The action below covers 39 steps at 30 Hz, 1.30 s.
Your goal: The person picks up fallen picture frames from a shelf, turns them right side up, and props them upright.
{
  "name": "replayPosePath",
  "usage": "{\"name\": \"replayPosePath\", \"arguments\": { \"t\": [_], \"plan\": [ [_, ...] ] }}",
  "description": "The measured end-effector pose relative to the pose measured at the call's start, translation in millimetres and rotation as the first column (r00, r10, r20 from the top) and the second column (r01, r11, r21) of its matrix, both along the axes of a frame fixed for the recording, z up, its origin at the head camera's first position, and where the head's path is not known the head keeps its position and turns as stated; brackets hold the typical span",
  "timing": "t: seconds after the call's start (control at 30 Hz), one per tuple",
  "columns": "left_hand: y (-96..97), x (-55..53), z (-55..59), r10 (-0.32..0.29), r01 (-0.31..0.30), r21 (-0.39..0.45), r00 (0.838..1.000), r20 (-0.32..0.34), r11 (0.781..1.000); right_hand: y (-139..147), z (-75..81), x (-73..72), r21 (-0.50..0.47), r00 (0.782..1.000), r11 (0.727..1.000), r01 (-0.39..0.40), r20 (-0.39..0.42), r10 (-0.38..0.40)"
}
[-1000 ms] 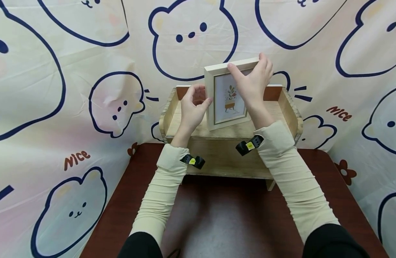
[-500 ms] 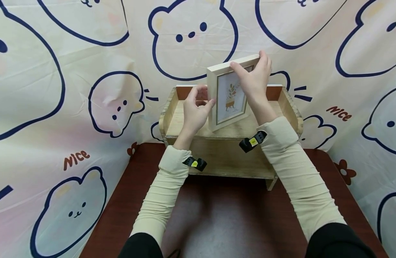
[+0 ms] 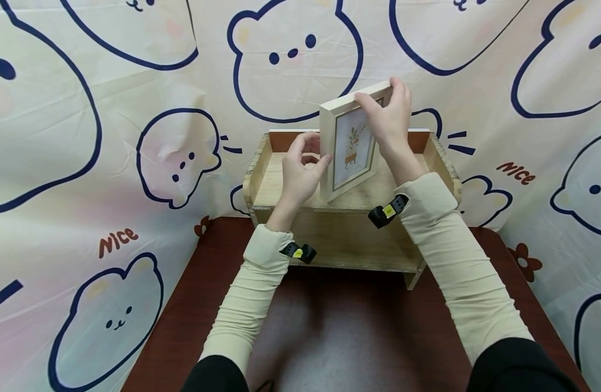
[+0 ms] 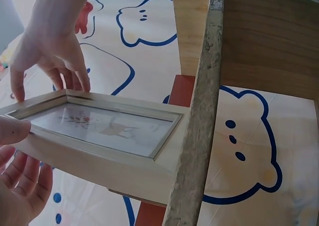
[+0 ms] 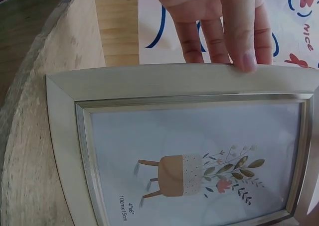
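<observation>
A cream picture frame (image 3: 351,149) with a potted-plant print stands upright and angled above the top of a small wooden shelf unit (image 3: 349,239). Over its top right corner my right hand (image 3: 392,120) grips it, thumb in front and fingers over the top. My left hand (image 3: 300,174) holds the left side, its thumb at the edge and its fingers curled toward the back. The lower edge of the picture frame (image 4: 164,119) is close to the shelf's board in the left wrist view. Up close, the right wrist view has the print (image 5: 199,173) lying sideways.
The shelf has raised side panels (image 3: 445,169) and a brown back board (image 3: 286,140). It stands on a dark red-brown table (image 3: 349,337). A cloth with cartoon bears (image 3: 290,71) hangs close behind and on both sides. A black cable shows at the table's front.
The picture frame has turned, with its left side swinging nearer and slightly right, so more of that side shows. My left hand has followed it rightward; the right hand keeps its hold.
</observation>
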State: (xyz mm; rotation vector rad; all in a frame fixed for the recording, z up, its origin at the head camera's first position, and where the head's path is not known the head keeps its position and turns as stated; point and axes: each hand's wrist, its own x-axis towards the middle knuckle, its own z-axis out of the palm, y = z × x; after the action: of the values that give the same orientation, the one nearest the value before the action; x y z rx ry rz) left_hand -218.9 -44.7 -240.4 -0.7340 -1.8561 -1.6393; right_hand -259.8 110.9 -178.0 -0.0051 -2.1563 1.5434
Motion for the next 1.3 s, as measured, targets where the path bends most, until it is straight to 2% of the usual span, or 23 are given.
{"name": "replayPosePath", "arguments": {
  "t": [0.27,0.4,0.53,0.7,0.93,1.3],
  "plan": [
    [3.0,2.0,-0.3,-0.02,0.02,0.002,0.999,-0.03,1.0,4,-0.8,-4.0,-0.032,1.0,0.999,-0.023,-0.014,0.023],
    [3.5,2.8,-0.5,-0.021,0.021,0.004,0.999,-0.038,1.0,4,-2.0,-2.4,-0.008,0.999,1.0,0.025,-0.035,-0.025],
    [3.4,2.9,-0.8,-0.022,0.022,0.009,0.998,-0.055,1.0,2,-4.6,-0.5,-0.045,0.997,0.998,0.054,-0.044,-0.056],
    [3.2,2.4,-1.4,-0.022,0.023,0.017,0.998,-0.055,1.0,-1,-6.4,3.4,-0.12,1.0,0.993,0.009,-0.01,-0.01],
    [5.5,3.6,-2.3,-0.03,0.031,0.004,0.998,-0.054,1.0,-9,-5.0,11.2,-0.163,0.996,0.984,-0.07,0.035,0.076],
    [8.2,6.6,-3.4,-0.049,0.048,-0.021,0.997,-0.062,0.999,-13,0.3,14.2,-0.324,0.989,0.938,-0.12,0.039,0.14]
  ]
}}
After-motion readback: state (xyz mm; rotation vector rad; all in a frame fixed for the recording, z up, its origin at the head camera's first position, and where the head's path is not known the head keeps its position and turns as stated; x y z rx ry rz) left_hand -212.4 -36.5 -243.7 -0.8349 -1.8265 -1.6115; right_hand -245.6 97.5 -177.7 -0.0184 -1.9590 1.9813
